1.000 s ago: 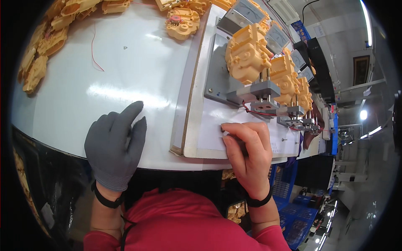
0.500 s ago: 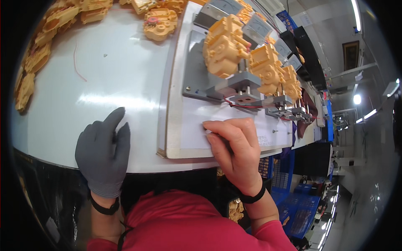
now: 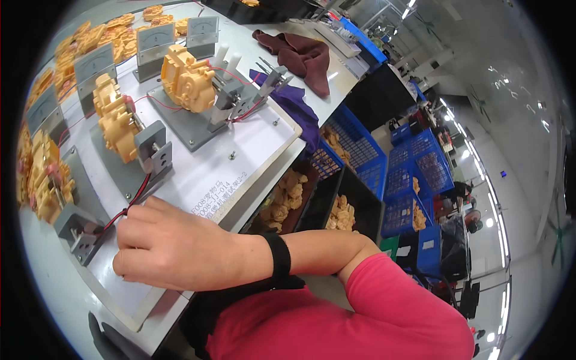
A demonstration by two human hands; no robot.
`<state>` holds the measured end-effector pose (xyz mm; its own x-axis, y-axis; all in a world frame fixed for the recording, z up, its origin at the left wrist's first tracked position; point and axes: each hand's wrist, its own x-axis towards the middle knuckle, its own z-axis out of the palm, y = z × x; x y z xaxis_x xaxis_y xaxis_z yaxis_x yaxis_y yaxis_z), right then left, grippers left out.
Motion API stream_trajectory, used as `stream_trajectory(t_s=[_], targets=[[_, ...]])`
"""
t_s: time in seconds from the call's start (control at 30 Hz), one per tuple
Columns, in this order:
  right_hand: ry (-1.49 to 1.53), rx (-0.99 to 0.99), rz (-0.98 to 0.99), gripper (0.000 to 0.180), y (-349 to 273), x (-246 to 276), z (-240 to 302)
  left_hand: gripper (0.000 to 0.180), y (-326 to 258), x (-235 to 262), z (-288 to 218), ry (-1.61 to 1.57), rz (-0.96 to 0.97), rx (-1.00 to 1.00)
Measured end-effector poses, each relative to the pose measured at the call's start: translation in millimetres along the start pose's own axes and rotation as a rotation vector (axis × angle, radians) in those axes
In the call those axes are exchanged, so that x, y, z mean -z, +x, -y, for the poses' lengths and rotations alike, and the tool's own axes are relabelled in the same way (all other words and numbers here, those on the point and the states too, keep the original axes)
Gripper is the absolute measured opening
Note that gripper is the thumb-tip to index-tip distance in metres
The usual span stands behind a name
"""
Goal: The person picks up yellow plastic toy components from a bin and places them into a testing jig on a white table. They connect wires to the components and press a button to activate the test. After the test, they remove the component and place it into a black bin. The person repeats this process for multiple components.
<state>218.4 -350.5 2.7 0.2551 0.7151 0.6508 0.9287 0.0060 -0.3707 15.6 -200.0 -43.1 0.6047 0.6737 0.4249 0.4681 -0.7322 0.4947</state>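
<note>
My right hand (image 3: 165,246), bare and with a black wristband, is closed over the white board (image 3: 240,159) near its front edge. Its fingertips are turned away, so whatever they may hold is hidden. Close by are a grey bracket (image 3: 78,234) and red and black wires (image 3: 137,198). Three tan plastic gear housings, the nearest (image 3: 45,177), a middle one (image 3: 114,120) and a far one (image 3: 189,81), sit upright on grey fixtures. At the lower left, my grey-gloved left hand (image 3: 114,342) shows only partly, fingers apart, holding nothing visible.
Several dial meters (image 3: 155,47) stand behind the fixtures, with many loose tan housings (image 3: 111,36) beyond. A purple cloth (image 3: 294,117) and a maroon cloth (image 3: 306,60) lie on the far side. Blue baskets (image 3: 360,144) and a black bin (image 3: 366,201) stand right of the table.
The view has swung to the right, bringing the meters, cloths and baskets further into sight. My right hand remains closed; my left hand now shows only at the lower left edge.
</note>
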Motion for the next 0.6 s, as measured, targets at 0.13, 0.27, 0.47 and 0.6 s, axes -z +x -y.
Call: stream_trajectory(t_s=[0.13,0.27,0.47,0.6], targets=[[0.015,-0.010,0.004,0.013,-1,-1,1,0.026,0,0,-6,-0.054,-0.018,0.062],[-0.002,-0.016,-0.020,0.015,-1,-3,1,0.025,5,0,-11,0.015,0.015,0.085],[-0.011,-0.051,-0.022,0.017,-2,-7,2,0.030,3,1,-7,0.042,0.066,0.162],[-0.013,-0.074,-0.035,0.018,-2,-6,3,0.042,-1,1,5,-0.017,0.141,0.247]])
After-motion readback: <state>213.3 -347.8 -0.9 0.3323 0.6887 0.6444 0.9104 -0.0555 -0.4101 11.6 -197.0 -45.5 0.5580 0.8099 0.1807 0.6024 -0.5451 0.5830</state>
